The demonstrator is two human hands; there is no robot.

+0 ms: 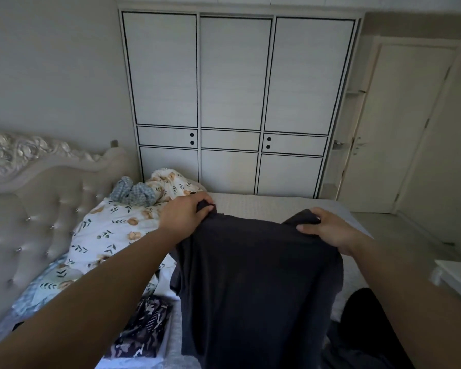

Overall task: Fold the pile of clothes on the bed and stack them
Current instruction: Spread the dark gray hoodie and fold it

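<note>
I hold a dark charcoal garment up in front of me above the bed. My left hand grips its upper left corner. My right hand grips the upper right corner. The cloth hangs down between my arms and hides the bed surface under it. A folded camouflage-print garment lies on the bed at the lower left, on top of something white. More dark cloth lies at the lower right, partly hidden by my right arm.
A floral duvet and a grey knitted item lie by the padded headboard on the left. A white wardrobe stands behind the bed. A door is at the right, with a white table corner near it.
</note>
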